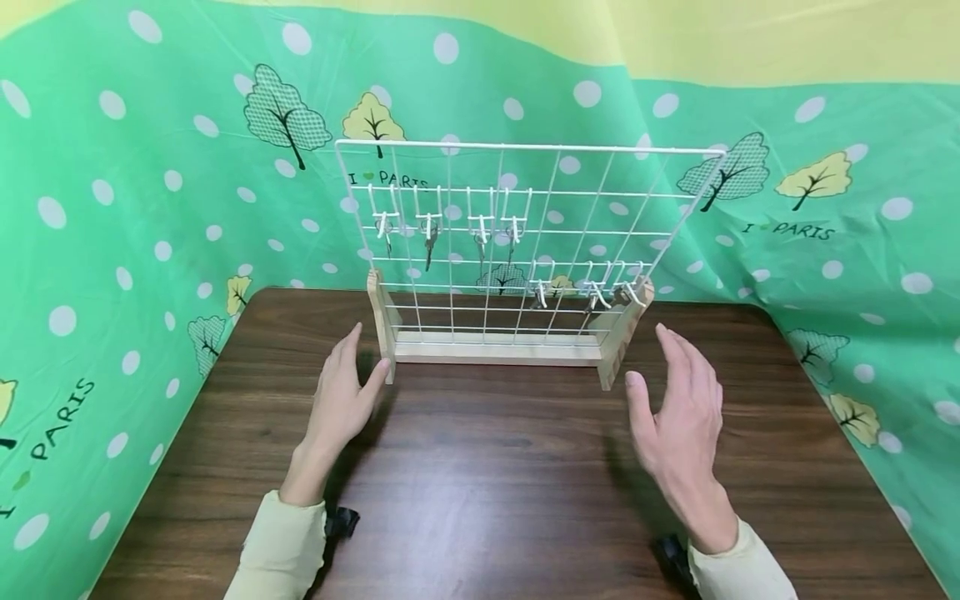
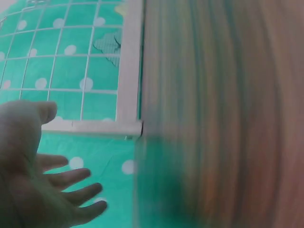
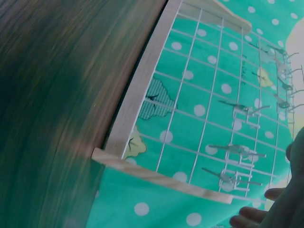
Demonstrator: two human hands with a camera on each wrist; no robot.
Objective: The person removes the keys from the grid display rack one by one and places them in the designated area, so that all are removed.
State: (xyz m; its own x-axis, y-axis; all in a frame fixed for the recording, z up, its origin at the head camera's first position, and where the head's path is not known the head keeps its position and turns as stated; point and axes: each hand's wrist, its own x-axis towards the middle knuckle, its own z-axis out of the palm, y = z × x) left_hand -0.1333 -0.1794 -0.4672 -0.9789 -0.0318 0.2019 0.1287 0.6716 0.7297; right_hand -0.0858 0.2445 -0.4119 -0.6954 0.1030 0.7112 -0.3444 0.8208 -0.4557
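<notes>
A white wire grid rack (image 1: 420,193) stands upright in a pale wooden base (image 1: 495,353) on the table. White hooks (image 1: 481,223) hang from its upper left part, and more hooks (image 1: 596,292) sit at the lower right. Small metal pieces that look like keys (image 1: 431,237) dangle from them. My left hand (image 1: 341,396), fingers extended and thumb apart, is nearest the base's left end. Beyond the right end, my right hand (image 1: 684,417) is held with its thumb spread from the fingers. Neither hand holds anything. In the right wrist view, only part of that hand (image 3: 285,199) shows.
Under the rack is a dark wood-grain table (image 1: 480,483). A green dotted cloth (image 1: 180,208) with tree prints hangs behind it and along both sides. Black straps (image 1: 343,522) show at both wrists by the sleeve cuffs (image 1: 288,529).
</notes>
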